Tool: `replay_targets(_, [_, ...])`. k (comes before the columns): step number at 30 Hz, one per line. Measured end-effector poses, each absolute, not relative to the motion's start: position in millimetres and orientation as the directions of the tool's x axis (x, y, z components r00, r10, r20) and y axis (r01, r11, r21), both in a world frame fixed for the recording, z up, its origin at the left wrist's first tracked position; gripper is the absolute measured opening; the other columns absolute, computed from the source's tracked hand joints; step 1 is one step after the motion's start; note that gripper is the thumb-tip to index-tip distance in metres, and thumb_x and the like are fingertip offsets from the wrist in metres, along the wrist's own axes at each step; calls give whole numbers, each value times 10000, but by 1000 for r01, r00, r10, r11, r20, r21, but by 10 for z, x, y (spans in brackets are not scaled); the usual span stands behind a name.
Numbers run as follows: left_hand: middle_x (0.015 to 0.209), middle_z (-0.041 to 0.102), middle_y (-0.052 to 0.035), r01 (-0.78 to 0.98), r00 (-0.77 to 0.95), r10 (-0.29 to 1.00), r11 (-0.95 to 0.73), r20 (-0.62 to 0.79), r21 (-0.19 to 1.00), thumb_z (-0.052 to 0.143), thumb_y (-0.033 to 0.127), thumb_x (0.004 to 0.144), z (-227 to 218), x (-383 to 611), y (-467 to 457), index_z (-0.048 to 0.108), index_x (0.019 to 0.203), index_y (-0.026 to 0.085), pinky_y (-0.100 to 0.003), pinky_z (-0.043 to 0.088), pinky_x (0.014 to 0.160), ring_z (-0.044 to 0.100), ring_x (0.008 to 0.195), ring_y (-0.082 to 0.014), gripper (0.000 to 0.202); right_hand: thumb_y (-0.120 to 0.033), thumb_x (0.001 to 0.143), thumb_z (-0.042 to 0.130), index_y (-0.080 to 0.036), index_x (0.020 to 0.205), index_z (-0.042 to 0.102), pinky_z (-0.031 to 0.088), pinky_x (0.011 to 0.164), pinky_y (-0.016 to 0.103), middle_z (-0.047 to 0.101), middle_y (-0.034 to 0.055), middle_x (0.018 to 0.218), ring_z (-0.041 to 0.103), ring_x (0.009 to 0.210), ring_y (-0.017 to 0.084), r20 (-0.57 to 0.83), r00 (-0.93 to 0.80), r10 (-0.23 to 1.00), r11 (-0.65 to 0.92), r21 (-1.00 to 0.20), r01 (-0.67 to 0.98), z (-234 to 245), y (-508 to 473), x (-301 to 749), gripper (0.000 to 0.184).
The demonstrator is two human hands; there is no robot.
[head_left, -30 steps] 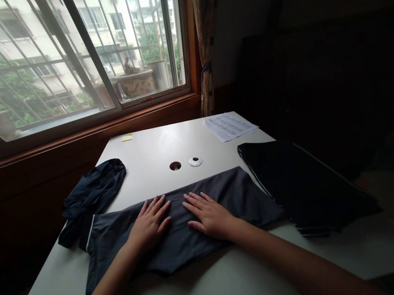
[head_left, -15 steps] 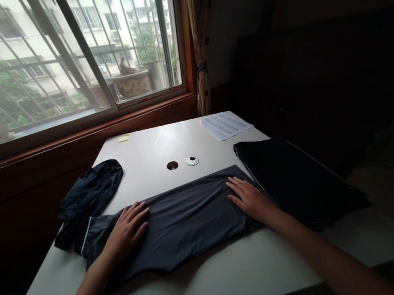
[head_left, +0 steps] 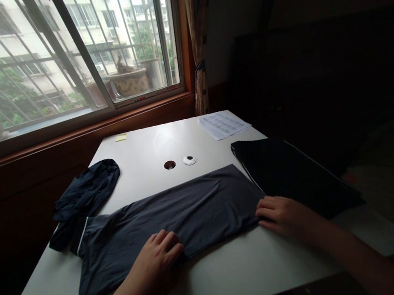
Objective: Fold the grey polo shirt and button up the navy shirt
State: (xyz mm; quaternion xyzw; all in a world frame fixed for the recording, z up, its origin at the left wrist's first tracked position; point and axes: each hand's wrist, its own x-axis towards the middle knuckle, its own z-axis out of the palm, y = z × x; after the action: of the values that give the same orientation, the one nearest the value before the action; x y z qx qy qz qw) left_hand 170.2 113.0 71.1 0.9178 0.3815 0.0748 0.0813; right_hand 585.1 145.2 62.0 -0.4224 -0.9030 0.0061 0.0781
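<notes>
A dark grey garment with a thin white trim line at its left end lies folded lengthwise and slightly creased; its exact kind I cannot tell. My left hand is closed at the middle of its near edge, fingers curled over the cloth. At the near right corner, my right hand pinches the fabric between thumb and fingers. Just past that hand lies a flat stack of black folded cloth with pale edges. A crumpled navy cloth rests beyond the garment's left end.
The white table stands under a barred window. On it are printed sheets, a yellow note, a round cable hole and a white round cover. A tied curtain hangs behind.
Both hands lay flat on the garment before; they have moved to its near edge and closed on the cloth. The left slid right and nearer, the right shifted right and nearer.
</notes>
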Motion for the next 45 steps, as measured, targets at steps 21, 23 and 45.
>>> replay_targets(21, [931, 598, -40, 698, 709, 705, -707, 34, 113, 565, 120, 866, 549, 1095, 1011, 584, 898, 226, -363, 396, 804, 510, 862, -218, 113, -135, 871, 605, -233, 875, 697, 412, 821, 354, 665, 34, 932, 583, 880, 206, 96, -628, 772, 635, -74, 769, 728, 1329, 6070, 134])
replay_targets(23, [907, 599, -36, 686, 719, 693, -720, 50, 108, 557, 141, 887, 556, 1107, 1022, 589, 897, 229, -360, 401, 790, 513, 837, -212, 94, -108, 869, 589, -229, 847, 690, 414, 824, 358, 660, 32, 902, 581, 869, 207, 98, -629, 772, 634, -47, 771, 725, 1335, 6069, 159])
replay_targets(45, [1236, 628, -78, 684, 707, 689, -724, 160, 95, 511, 364, 968, 799, 1355, 1273, 642, 1151, 259, -416, 486, 974, 575, 1148, -245, 249, -115, 815, 569, -212, 788, 674, 447, 982, 457, 664, 67, 1043, 589, 1059, 258, 145, -576, 805, 584, -21, 811, 857, 1310, 5928, 146])
